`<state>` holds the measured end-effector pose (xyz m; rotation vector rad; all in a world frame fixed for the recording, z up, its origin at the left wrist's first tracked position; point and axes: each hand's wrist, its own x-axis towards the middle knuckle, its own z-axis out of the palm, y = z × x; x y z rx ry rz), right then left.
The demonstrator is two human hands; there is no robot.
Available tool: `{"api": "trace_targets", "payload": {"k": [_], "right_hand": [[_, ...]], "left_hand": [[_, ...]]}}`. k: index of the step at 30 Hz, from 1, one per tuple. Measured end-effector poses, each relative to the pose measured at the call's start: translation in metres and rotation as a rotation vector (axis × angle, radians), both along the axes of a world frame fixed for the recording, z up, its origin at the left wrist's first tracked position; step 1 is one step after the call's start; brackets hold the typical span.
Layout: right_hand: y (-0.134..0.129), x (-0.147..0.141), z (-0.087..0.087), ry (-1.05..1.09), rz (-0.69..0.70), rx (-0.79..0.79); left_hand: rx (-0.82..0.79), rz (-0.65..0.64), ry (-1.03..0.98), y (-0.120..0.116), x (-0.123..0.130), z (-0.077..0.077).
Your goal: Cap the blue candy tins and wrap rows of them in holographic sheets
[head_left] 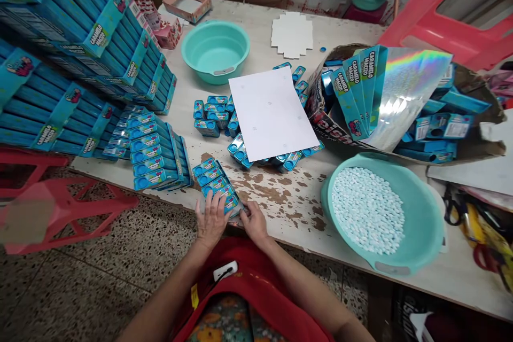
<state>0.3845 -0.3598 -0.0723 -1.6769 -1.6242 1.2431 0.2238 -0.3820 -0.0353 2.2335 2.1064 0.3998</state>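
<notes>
1. Blue printed cardboard cartons [98, 37], stacked far left, look filled and finished.
2. Next, a block of slim blue boxes [150, 152] stands grouped.
3. On the worn white table [296, 203], a short glossy blue row [216, 184] seems midway: left hand [212, 220] laid over it, grip unclear; right hand [255, 223] pinching its near corner.
4. Small blue cartons [217, 116] beside and beneath white paper [272, 112] look ungrouped.

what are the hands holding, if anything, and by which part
A row of blue boxes: the left hand partly covers its near end, the right hand is at its near right corner; grip firmness unclear.
</notes>
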Motion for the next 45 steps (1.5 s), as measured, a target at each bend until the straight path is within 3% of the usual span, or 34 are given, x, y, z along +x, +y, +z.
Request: {"api": "trace_targets", "payload": {"k": [4,9,13,17,21,25,28,31,33,36,40,43,45], "right_hand": [[0.001,-0.001,-0.001,-0.015,-0.005,-0.029],[0.000,0.001,-0.007,-0.036,0.005,0.023],[0.002,0.003,0.000,0.032,0.030,0.025],[0.015,0.000,0.013,0.026,0.125,0.156],[0.034,-0.007,0.014,-0.094,0.198,0.219],[0.041,-0.011,0.004,-0.195,0.231,0.164],[0.037,-0.012,-0.003,-0.233,0.202,0.141],[0.035,-0.011,-0.007,-0.259,0.211,0.132],[0.037,-0.008,-0.009,-0.248,0.240,0.134],[0.038,0.001,-0.010,-0.186,0.251,0.158],[0.033,0.011,-0.006,-0.123,0.183,0.171],[0.027,0.013,-0.002,-0.085,0.146,0.163],[0.023,0.014,0.000,-0.032,0.141,0.164]], "left_hand": [[0.107,-0.039,-0.006,-0.007,-0.012,0.003],[0.217,-0.229,-0.112,0.012,-0.014,-0.004],[0.145,-0.200,-0.096,0.001,-0.017,-0.002],[0.028,-0.145,-0.020,-0.013,-0.025,0.005],[0.005,-0.157,-0.022,-0.007,-0.028,0.015],[0.027,-0.115,-0.060,0.022,-0.023,0.038],[-0.010,-0.073,-0.092,0.070,-0.002,0.052],[-0.173,-0.049,-0.042,0.124,0.033,0.050],[-0.254,-0.002,0.028,0.144,0.058,0.045],[-0.278,0.082,0.097,0.145,0.083,0.035],[-0.261,0.115,0.074,0.138,0.092,0.030],[-0.299,0.111,0.007,0.144,0.087,0.041],[-0.322,0.136,-0.063,0.142,0.076,0.058]]}}
